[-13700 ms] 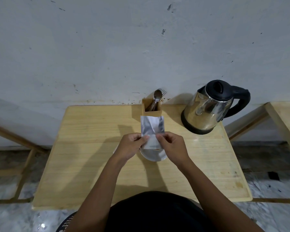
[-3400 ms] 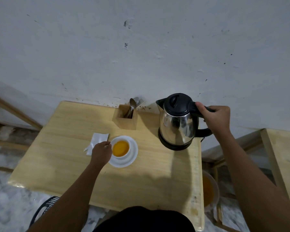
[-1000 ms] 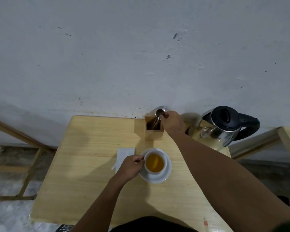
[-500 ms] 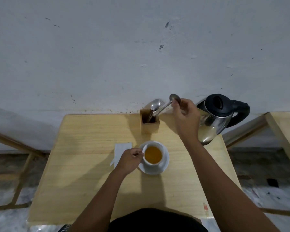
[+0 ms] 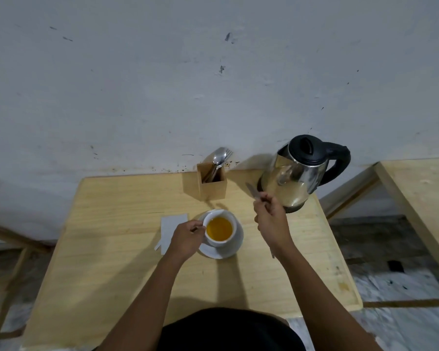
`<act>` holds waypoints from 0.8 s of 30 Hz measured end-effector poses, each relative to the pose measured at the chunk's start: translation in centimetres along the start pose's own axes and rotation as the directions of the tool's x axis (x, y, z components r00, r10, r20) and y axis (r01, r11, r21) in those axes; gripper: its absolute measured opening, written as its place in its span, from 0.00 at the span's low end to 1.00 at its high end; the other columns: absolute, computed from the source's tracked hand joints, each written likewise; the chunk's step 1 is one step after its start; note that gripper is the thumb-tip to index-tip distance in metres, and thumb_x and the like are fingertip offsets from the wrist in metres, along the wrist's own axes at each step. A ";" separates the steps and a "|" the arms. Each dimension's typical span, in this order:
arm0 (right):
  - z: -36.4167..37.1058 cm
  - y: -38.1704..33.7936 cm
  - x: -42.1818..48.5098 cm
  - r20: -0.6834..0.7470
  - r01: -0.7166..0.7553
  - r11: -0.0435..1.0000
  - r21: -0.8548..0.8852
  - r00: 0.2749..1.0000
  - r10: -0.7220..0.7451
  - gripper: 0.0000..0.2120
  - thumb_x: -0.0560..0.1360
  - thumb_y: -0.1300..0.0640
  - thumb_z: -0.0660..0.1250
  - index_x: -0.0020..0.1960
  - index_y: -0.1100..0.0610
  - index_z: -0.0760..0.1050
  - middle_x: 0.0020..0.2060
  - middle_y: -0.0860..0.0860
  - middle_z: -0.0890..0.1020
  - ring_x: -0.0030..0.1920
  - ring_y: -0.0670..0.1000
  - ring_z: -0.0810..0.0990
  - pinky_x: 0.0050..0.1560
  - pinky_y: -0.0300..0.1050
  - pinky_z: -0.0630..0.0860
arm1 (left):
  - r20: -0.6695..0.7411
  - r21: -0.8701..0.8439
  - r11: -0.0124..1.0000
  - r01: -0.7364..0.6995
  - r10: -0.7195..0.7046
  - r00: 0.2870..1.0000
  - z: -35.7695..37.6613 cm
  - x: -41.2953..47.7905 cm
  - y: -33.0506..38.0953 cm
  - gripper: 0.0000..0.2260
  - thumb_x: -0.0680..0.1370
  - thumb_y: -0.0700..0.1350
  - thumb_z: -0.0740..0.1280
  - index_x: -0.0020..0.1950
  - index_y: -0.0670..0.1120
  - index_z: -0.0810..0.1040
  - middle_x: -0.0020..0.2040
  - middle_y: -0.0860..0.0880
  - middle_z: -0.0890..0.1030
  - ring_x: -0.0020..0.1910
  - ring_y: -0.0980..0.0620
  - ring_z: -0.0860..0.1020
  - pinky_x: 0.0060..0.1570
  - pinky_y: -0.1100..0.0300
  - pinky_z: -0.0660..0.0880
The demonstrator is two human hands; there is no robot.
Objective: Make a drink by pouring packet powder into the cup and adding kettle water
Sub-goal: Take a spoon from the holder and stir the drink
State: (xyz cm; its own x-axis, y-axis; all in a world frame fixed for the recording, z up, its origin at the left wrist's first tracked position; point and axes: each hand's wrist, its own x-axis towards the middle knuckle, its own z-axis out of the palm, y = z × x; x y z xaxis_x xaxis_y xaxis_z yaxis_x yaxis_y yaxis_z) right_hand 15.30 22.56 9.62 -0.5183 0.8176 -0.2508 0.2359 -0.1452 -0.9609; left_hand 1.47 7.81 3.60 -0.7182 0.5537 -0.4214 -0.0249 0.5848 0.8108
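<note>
The left hand [image 5: 186,236] has its grip closed on the handle of the cup [image 5: 219,230] of orange drink, while the right hand [image 5: 273,220] pinches a spoon [image 5: 252,191] above the counter [image 5: 112,249].

The bench [image 5: 112,249] is pale wood, matt, with visible grain. The kettle [image 5: 289,183] has a shiny metal body and black plastic lid and handle. The cup [image 5: 232,222] and saucer [image 5: 235,245] look like glossy white ceramic. The holder [image 5: 213,190] is plain wood.
</note>
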 end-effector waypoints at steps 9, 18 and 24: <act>-1.2 2.3 -1.3 0.133 0.036 0.964 -0.262 0.991 -0.001 0.09 0.82 0.56 0.61 0.53 0.55 0.80 0.40 0.46 0.86 0.29 0.44 0.73 0.31 0.35 0.70 | -0.061 -0.004 1.000 -0.027 0.026 0.998 0.8 -0.7 -0.1 0.12 0.78 0.43 0.63 0.59 0.43 0.79 0.51 0.48 0.79 0.51 0.51 0.76 0.49 0.59 0.69; -1.1 2.5 -1.6 0.187 -0.012 0.927 -0.376 0.978 0.088 0.11 0.80 0.53 0.64 0.45 0.55 0.82 0.28 0.45 0.76 0.27 0.42 0.71 0.34 0.38 0.67 | -0.079 0.004 0.999 -0.045 0.045 0.996 1.0 -0.7 -0.5 0.13 0.79 0.44 0.62 0.61 0.44 0.78 0.57 0.45 0.81 0.52 0.52 0.75 0.50 0.59 0.69; -1.0 2.7 -2.3 0.336 0.096 0.851 -0.517 0.937 0.098 0.14 0.82 0.55 0.58 0.65 0.51 0.76 0.38 0.41 0.77 0.33 0.37 0.74 0.36 0.32 0.67 | -0.064 0.012 0.999 -0.046 0.047 0.997 1.0 -0.6 -0.6 0.13 0.79 0.45 0.61 0.62 0.45 0.77 0.58 0.44 0.79 0.53 0.50 0.75 0.49 0.59 0.70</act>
State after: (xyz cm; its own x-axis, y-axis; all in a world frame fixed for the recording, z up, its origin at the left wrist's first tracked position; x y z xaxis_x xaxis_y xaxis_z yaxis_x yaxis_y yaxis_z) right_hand 17.94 20.89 7.70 -0.7387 0.5642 -0.3688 0.5755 0.2431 -0.7808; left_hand 2.66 7.76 3.00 -0.7618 0.5413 -0.3560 0.0164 0.5654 0.8247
